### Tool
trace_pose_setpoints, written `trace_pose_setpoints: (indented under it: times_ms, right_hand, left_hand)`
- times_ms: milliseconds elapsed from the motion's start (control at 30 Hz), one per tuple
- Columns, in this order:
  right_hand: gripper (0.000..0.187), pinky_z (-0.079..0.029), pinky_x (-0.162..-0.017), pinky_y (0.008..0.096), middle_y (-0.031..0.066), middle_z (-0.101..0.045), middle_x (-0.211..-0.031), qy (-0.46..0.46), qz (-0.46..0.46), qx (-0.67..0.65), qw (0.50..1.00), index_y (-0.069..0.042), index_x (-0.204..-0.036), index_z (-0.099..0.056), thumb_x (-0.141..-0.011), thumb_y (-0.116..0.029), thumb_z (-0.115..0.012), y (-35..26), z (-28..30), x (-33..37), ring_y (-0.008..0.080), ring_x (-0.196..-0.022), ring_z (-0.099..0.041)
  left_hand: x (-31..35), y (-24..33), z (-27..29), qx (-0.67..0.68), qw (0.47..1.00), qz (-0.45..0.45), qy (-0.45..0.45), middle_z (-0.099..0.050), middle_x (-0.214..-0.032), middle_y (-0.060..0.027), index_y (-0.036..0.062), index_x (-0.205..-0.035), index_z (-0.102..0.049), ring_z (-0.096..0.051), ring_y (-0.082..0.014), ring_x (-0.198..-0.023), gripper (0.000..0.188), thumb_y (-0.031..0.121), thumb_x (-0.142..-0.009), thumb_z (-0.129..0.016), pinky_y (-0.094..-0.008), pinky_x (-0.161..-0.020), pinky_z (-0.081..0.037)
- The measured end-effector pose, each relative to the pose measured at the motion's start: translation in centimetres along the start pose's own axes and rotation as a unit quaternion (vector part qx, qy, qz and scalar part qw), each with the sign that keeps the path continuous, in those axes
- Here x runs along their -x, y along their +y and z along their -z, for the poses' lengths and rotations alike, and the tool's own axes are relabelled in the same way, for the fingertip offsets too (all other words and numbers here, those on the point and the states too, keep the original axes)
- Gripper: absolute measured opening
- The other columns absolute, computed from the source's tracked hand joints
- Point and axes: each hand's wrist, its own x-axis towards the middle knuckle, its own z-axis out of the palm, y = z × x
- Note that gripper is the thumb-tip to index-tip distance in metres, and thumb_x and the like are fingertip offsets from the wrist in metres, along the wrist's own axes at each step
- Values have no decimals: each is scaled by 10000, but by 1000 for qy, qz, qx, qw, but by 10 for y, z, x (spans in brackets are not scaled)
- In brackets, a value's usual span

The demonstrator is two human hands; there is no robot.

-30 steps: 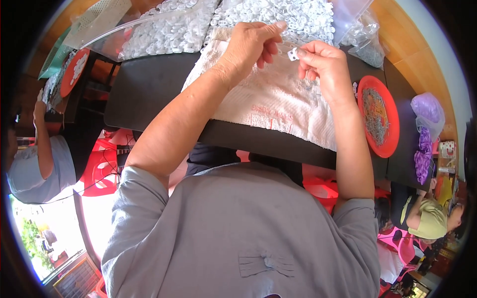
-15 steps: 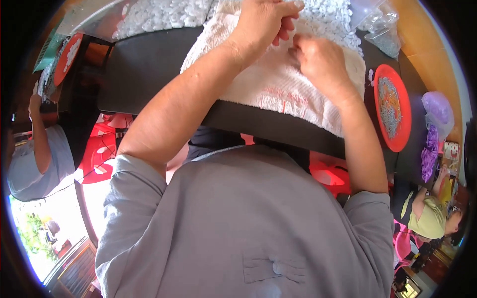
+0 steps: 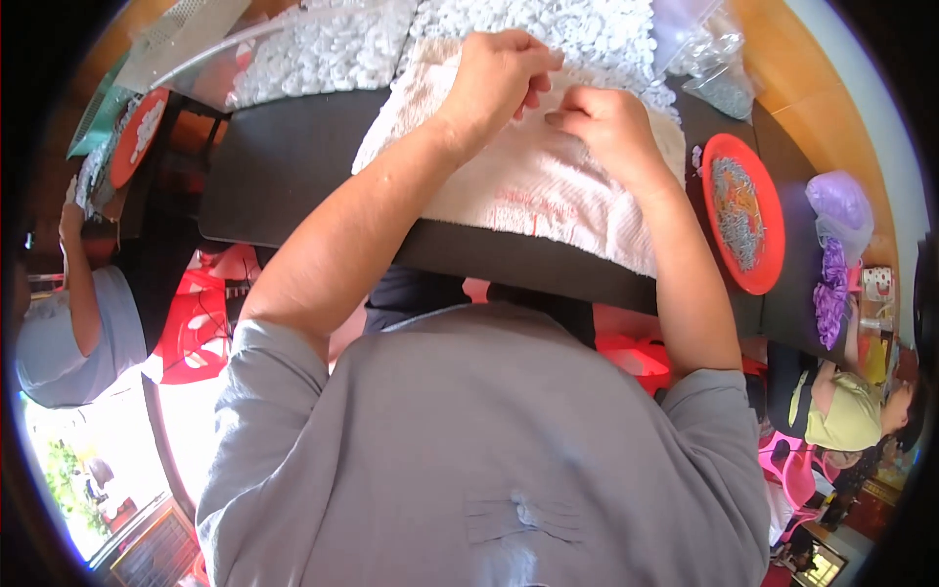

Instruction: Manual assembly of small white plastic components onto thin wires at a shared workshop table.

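Note:
Over a pale towel (image 3: 577, 201) at the table's near edge, both hands work close together. My left hand (image 3: 497, 86) is closed, its thumb and forefinger reaching toward the right; anything between them is too small to make out. Just beside it, my right hand (image 3: 614, 132) is curled with its fingertips pinched and pointing left, and what it holds is hidden. Beyond the towel lies a broad heap of small white plastic pieces (image 3: 548, 27), looking like cable clips. Thin grey metal pins or nails (image 3: 736, 233) fill a red plate to the right.
The red plate's rim (image 3: 775, 220) stands right of the towel on the dark table (image 3: 284, 166). Clear plastic bags (image 3: 719, 83) lie at the back right, a purple bag (image 3: 839, 210) farther right. Co-workers sit at left (image 3: 83, 323) and right (image 3: 841, 411).
The whole view has shifted a little, so the table and my hands sit lower in it. My hands stay close together over the towel, both still closed.

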Motion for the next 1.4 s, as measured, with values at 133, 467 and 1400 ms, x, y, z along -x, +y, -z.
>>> trace_pose_setpoints:
  times_ms: [133, 467, 1400]
  right_hand:
    - [215, -351, -526, 211, -46, -499, -621, -23, -113, -311, 944, -64, -723, -606, -876, -213, -634, 7, 35, 0, 48, -553, -467]
    - [245, -399, -539, 234, -20, -469, -595, -26, -118, -380, 917, -42, -709, -588, -881, -211, -630, 6, 51, 2, 107, -550, -515]
    - [361, -310, -511, 374, 61, -536, -775, -166, 419, -339, 826, -105, -823, -599, -823, -466, -621, -69, 176, 83, 225, -643, -493]
  left_hand:
    - [3, 5, -4, -60, 994, -17, -85, -611, -707, -21, 15, -1008, -684, -511, -64, -561, 248, 88, -773, -656, -218, -493, -414]
    - [10, -6, -16, -90, 986, -113, -85, -626, -788, -2, 3, -986, -640, -551, -50, -692, 236, 38, -774, -737, -205, -638, -480]
    - [29, 135, 36, -194, 897, -330, 222, -567, -594, -39, -27, -764, -634, -505, -106, -523, 92, 46, -761, -691, -239, -481, -407]
